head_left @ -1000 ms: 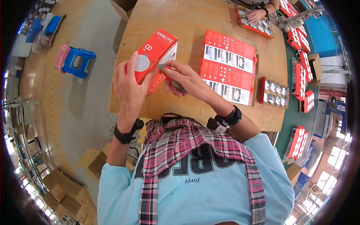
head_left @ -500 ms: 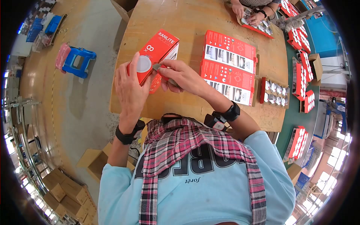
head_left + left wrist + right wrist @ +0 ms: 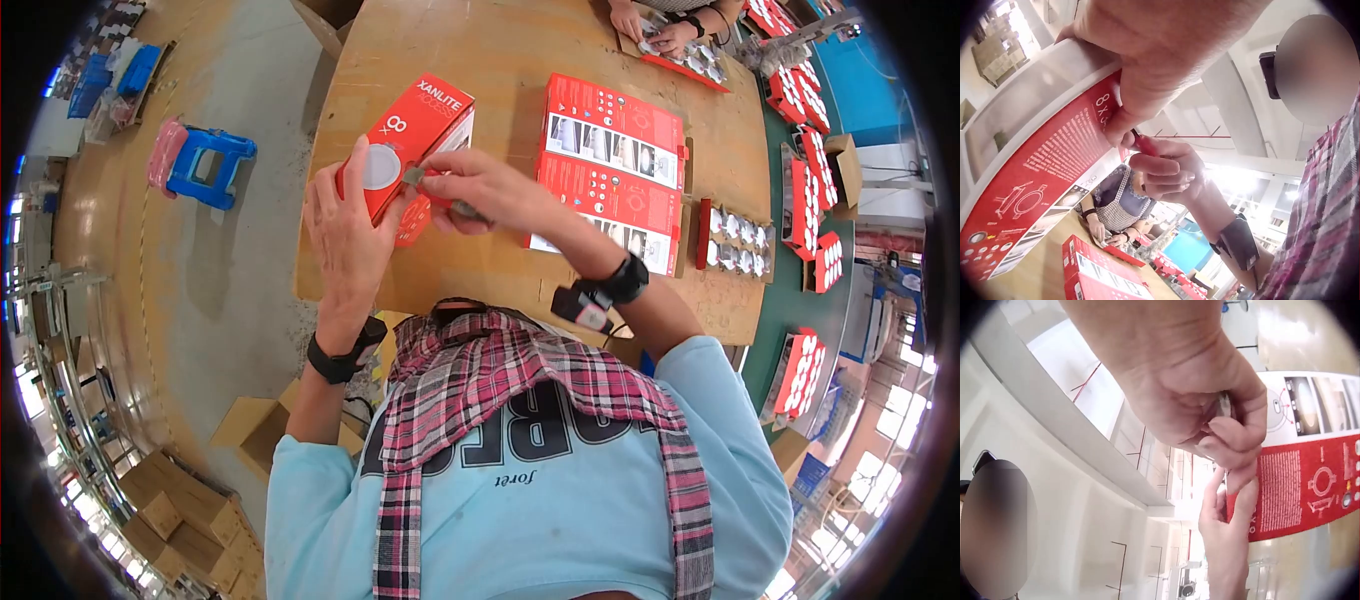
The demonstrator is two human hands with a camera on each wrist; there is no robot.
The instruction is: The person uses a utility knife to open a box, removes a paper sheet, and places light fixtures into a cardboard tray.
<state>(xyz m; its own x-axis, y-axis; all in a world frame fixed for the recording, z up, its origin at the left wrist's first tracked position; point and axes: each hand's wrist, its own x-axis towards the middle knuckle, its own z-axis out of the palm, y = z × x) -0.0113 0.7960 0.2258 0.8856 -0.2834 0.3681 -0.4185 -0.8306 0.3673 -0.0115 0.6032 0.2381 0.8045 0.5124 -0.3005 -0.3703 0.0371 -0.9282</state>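
A tall red box (image 3: 425,112), printed "XANLITE" and "x8" with a white disc, stands tilted at the left of the table. My left hand (image 3: 348,225) grips its near end, thumb on one side and fingers over the other. In my right hand (image 3: 500,195) is a small red-and-grey tool (image 3: 412,176), its grey end right at the box's near corner by my left thumb. Its red part (image 3: 1146,145) shows between the fingers in the left wrist view. The curled fingers hide most of it, and I cannot tell its exact kind.
Two red printed boxes (image 3: 612,140) lie side by side right of my hands. Beyond them is an open tray (image 3: 735,240) of white and silver round pieces. Across the table, another person's hands (image 3: 672,38) work over a similar tray. A green conveyor (image 3: 790,300) carries more trays.
My right hand has moved slightly left, bringing the tool's grey end to the box corner, and its wrist has turned. My left hand keeps its grip. The other person's second hand has come into view.
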